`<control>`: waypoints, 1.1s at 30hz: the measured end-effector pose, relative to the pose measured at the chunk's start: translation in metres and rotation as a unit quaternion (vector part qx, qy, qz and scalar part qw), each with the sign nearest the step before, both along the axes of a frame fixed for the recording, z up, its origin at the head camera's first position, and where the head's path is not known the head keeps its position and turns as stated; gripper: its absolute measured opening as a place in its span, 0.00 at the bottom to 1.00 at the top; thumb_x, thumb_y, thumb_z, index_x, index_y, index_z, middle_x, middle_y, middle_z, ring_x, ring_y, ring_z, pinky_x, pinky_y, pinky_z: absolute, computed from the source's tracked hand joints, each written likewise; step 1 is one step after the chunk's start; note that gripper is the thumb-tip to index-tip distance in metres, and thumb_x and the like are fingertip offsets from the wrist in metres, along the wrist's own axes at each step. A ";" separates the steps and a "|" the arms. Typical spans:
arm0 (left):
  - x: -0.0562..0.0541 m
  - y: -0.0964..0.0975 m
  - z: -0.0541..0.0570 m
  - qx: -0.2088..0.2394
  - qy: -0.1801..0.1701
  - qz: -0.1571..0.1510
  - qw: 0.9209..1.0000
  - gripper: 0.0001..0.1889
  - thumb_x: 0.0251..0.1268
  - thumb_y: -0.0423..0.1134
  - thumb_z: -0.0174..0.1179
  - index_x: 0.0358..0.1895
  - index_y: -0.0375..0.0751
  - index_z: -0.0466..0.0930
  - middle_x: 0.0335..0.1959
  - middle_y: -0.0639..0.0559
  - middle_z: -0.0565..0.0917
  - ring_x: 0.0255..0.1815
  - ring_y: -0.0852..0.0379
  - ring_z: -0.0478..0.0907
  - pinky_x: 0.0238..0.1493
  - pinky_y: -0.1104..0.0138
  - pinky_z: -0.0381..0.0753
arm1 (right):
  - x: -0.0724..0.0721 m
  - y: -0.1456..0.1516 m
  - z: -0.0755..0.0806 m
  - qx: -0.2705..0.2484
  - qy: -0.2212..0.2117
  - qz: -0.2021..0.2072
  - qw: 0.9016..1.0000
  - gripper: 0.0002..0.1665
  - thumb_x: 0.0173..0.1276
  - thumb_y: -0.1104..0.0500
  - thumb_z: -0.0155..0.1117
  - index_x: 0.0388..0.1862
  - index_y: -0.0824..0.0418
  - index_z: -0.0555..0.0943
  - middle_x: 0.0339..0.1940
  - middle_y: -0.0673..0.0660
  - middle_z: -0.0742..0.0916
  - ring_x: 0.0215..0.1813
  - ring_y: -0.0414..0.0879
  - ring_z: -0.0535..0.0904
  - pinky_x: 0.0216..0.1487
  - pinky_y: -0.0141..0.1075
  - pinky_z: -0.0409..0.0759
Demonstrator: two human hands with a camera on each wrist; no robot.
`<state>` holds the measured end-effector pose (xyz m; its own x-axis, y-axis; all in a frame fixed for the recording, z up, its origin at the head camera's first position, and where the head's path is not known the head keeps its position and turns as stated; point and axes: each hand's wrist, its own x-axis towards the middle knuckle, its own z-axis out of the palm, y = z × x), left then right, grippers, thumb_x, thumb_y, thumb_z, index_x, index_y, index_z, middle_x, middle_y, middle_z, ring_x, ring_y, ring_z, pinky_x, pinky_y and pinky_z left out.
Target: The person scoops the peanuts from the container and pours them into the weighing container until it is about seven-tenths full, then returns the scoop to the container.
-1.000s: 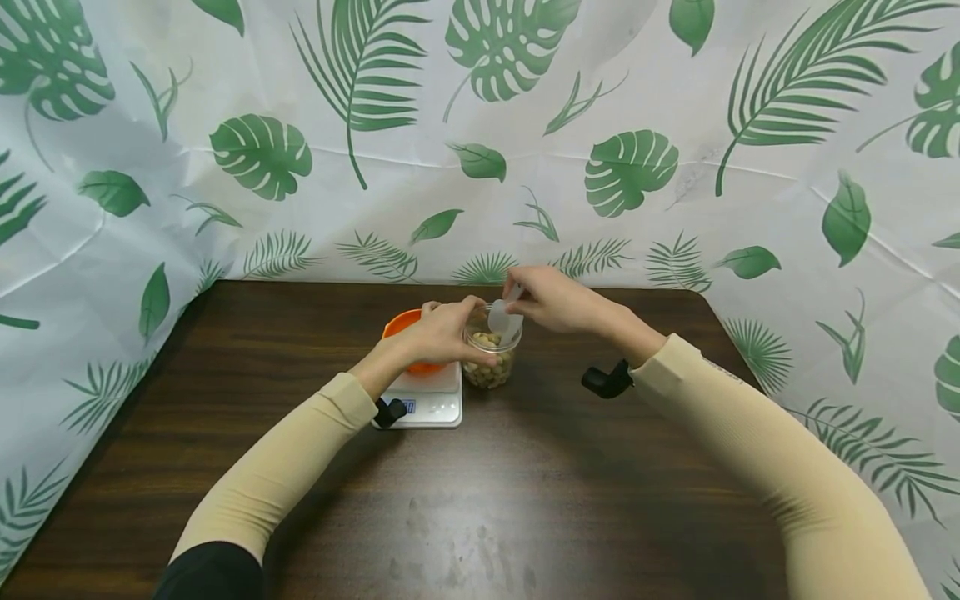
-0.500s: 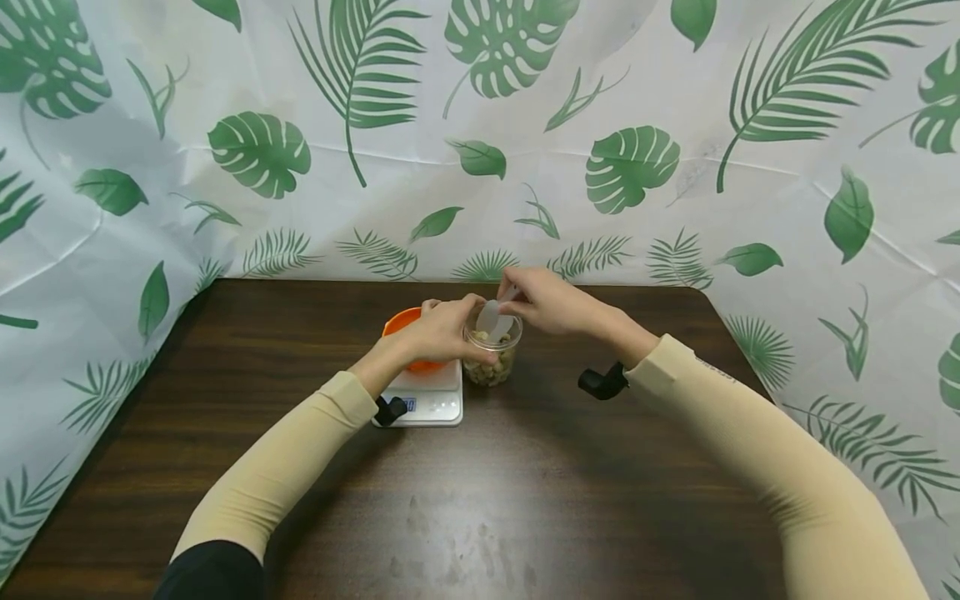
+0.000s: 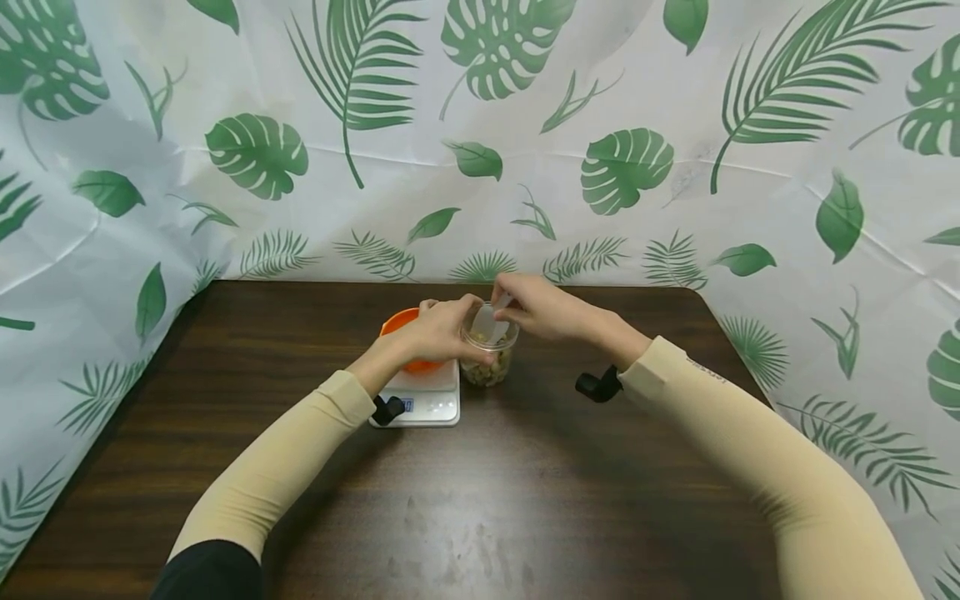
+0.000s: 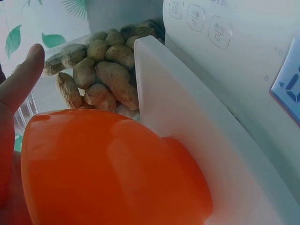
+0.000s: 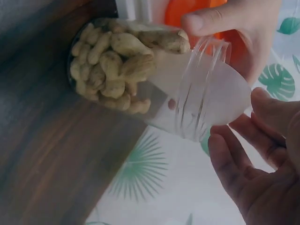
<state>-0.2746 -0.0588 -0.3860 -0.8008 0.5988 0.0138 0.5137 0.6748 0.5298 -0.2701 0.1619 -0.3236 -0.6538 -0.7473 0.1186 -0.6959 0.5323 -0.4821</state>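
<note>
A clear jar (image 5: 187,105) of unshelled peanuts (image 5: 117,70) stands near the back of the table, just right of the kitchen scale. My left hand (image 3: 441,330) holds the jar around its upper part, thumb on the near side, while its far fingers are partly hidden. Between the thumb and fingers of my right hand (image 3: 546,308) is a translucent white plastic scoop (image 5: 229,96), which reaches down through the jar's mouth. An orange bowl (image 4: 108,173) sits on the white scale (image 3: 435,410), partly covered by my left hand in the head view.
The scale's lit display (image 4: 291,84) faces me, its figures partly cut off. Dark wooden table (image 3: 480,492) spreads in front of both arms. A leaf-patterned sheet (image 3: 480,200) hangs directly behind the table's back edge.
My right hand has moved slightly left and down, and the scoop has gone lower in the jar. The left hand stays on the jar.
</note>
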 end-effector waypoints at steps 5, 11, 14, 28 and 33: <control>0.000 -0.001 -0.001 0.000 -0.002 0.001 1.000 0.50 0.53 0.64 0.75 0.73 0.40 0.65 0.62 0.48 0.81 0.59 0.49 0.78 0.63 0.45 0.55 | -0.004 0.008 -0.008 -0.027 -0.028 -0.027 0.999 0.07 0.77 0.62 0.64 0.48 0.63 0.78 0.46 0.57 0.85 0.51 0.51 0.85 0.49 0.43 0.83; 0.000 0.000 0.000 0.000 0.001 0.001 1.000 0.49 0.53 0.64 0.75 0.73 0.40 0.65 0.63 0.48 0.81 0.59 0.50 0.78 0.63 0.45 0.55 | -0.003 0.014 -0.015 -0.058 -0.036 -0.057 0.996 0.07 0.77 0.61 0.64 0.49 0.62 0.79 0.46 0.56 0.86 0.48 0.50 0.85 0.47 0.44 0.82; -0.001 0.000 0.000 -0.002 0.000 -0.001 1.000 0.48 0.54 0.63 0.75 0.73 0.41 0.65 0.63 0.47 0.81 0.60 0.49 0.78 0.63 0.45 0.55 | -0.001 0.007 -0.017 -0.048 -0.004 -0.019 0.999 0.07 0.75 0.63 0.65 0.48 0.63 0.78 0.45 0.57 0.86 0.48 0.50 0.85 0.47 0.43 0.83; 0.001 -0.001 0.000 0.001 -0.003 -0.003 1.000 0.49 0.55 0.63 0.74 0.74 0.40 0.65 0.54 0.52 0.83 0.55 0.52 0.79 0.62 0.45 0.55 | 0.001 0.005 -0.031 -0.087 -0.021 -0.073 0.993 0.08 0.77 0.59 0.64 0.49 0.61 0.80 0.42 0.54 0.87 0.42 0.50 0.86 0.40 0.42 0.82; 0.001 -0.001 0.000 -0.001 -0.007 -0.006 1.000 0.50 0.56 0.64 0.74 0.75 0.38 0.63 0.53 0.52 0.83 0.58 0.50 0.78 0.64 0.43 0.54 | 0.001 0.008 -0.031 -0.101 -0.042 -0.097 0.989 0.08 0.78 0.58 0.63 0.49 0.60 0.80 0.40 0.55 0.87 0.41 0.56 0.86 0.36 0.45 0.79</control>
